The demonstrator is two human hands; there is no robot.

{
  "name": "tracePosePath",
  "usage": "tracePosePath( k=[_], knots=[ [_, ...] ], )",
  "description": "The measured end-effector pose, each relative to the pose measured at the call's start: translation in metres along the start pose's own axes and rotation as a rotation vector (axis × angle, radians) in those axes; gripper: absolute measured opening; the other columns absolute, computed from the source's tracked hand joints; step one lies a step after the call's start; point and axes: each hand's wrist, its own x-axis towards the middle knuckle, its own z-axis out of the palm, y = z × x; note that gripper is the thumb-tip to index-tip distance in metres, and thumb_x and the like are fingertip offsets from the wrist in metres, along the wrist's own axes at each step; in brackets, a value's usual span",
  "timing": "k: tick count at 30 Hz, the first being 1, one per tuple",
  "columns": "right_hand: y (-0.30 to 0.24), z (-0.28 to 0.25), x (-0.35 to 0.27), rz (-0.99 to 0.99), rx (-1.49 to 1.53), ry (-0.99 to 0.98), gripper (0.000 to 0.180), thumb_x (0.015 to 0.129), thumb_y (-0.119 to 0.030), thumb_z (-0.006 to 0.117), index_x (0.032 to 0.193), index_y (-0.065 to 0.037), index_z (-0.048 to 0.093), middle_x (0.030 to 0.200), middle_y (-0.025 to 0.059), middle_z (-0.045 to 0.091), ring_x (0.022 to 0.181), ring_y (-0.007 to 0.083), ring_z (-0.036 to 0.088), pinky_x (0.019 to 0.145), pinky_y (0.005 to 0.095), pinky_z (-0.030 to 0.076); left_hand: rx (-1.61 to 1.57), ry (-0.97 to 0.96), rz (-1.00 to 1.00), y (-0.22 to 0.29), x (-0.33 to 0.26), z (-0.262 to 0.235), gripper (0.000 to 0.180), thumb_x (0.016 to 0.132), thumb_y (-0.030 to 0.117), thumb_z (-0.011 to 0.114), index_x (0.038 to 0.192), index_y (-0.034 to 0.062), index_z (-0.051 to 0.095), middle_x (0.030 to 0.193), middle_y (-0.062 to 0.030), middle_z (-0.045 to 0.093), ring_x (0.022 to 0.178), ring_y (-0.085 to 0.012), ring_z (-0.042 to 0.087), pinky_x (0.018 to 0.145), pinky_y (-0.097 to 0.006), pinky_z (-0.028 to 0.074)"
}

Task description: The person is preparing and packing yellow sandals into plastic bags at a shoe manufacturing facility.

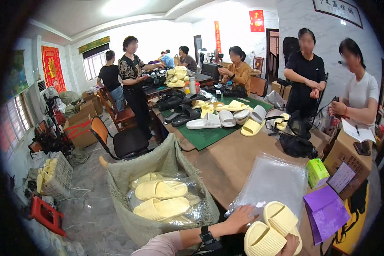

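At the lower right, my right hand [289, 245] grips a pair of pale yellow slippers [265, 238] with ribbed straps. The pair is held at the near table edge, partly over a stack of clear plastic bags [266, 179]. My left hand [240, 219], with a dark watch on its wrist, lies with fingers stretched out at the near left corner of those bags. Whether it pinches a bag cannot be made out. To its left stands a large woven sack [120, 187] with yellow slippers [162, 209] in clear plastic inside.
White, yellow and black slippers [204, 121] lie on a green mat [209, 135]. A black bag [295, 145], a green box [318, 173], a purple paper bag [326, 211] and a carton [350, 158] are to the right. Several people stand or sit around the tables. A chair [126, 141] stands behind the sack.
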Motion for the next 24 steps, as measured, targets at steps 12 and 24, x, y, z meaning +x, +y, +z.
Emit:
tracePosePath(
  k=[12, 24],
  knots=[
    [0.012, 0.011, -0.019, -0.058, 0.189, 0.036, 0.032, 0.086, -0.019, 0.053, 0.107, 0.005, 0.054, 0.107, 0.0214, 0.053, 0.104, 0.0406, 0.045, 0.091, 0.0475, 0.034, -0.041, -0.019, -0.046, -0.002, 0.002, -0.001, 0.049, 0.076, 0.03, 0.063, 0.118, 0.0049, 0.058, 0.134, -0.0161, 0.043, 0.12, -0.0332, 0.042, 0.093, -0.044, 0.037],
    [0.007, 0.008, -0.025, -0.109, 0.126, 0.01, 0.031, 0.079, -0.011, 0.057, 0.106, 0.005, 0.056, 0.105, 0.021, 0.054, 0.102, 0.0394, 0.047, 0.089, 0.0462, 0.035, -0.007, 0.091, -0.035, -0.013, 0.0, 0.024, 0.031, 0.078, 0.019, 0.061, 0.105, 0.0039, 0.062, 0.12, -0.0144, 0.051, 0.103, -0.0299, 0.048, 0.082, -0.04, 0.04]
  ],
)
